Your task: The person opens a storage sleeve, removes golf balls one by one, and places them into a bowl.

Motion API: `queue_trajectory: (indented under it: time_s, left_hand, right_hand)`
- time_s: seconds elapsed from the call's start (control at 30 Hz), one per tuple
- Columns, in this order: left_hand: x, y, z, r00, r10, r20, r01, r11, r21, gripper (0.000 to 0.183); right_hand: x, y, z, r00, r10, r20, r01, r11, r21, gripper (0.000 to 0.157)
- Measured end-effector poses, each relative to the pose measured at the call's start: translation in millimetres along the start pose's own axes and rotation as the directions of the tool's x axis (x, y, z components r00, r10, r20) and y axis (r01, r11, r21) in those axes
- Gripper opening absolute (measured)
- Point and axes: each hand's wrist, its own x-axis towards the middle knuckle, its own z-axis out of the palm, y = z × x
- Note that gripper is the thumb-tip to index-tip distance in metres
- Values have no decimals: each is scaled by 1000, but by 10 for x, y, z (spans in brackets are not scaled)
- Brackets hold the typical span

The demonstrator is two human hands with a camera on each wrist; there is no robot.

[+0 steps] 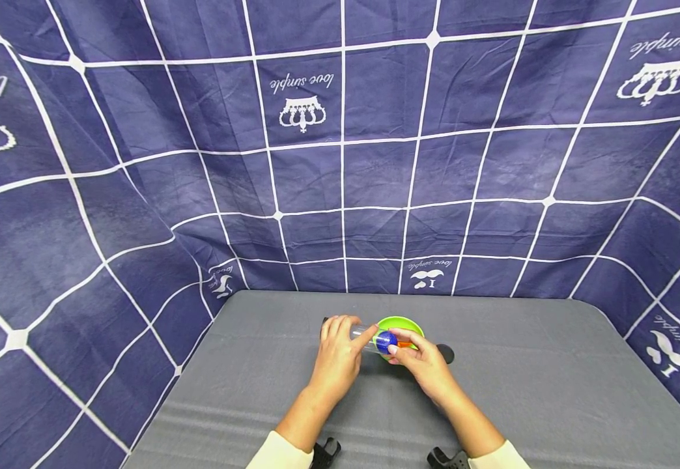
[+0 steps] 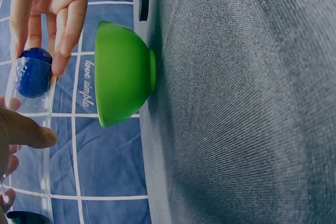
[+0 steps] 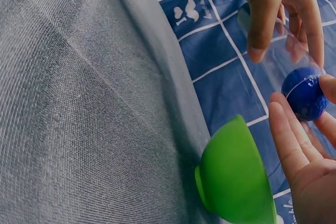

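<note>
My left hand [image 1: 334,355] grips a clear tube [image 1: 362,333] with a dark closed end, held sideways over the table. At its other end is a blue ball [image 3: 303,95], partly inside the tube's mouth. My right hand [image 1: 428,371] pinches the ball there between thumb and fingers. Just behind and below the hands stands a green bowl [image 2: 122,74], upright on the table. Something orange [image 1: 404,344] shows at the bowl, mostly hidden by the right hand.
A round black lid [image 1: 445,354] is on the grey table [image 1: 527,391], right of the bowl. Dark blue cloth [image 1: 375,176] with white lines hangs behind the table and at both sides. Black wrist mounts [image 1: 448,458] show near the sleeves.
</note>
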Motion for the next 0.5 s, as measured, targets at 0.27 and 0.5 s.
queue_trajectory:
  time_s: [0.27, 0.5]
  left_hand:
    - [-20, 20, -1, 1000, -21, 15, 21, 1000, -15, 65]
    - [-20, 32, 15, 998, -62, 10, 62, 997, -49, 62]
  right_hand:
    - [-5, -25, -5, 1000, 13, -14, -14, 1000, -13, 44]
    - [8, -38, -12, 1000, 15, -25, -15, 1000, -20, 43]
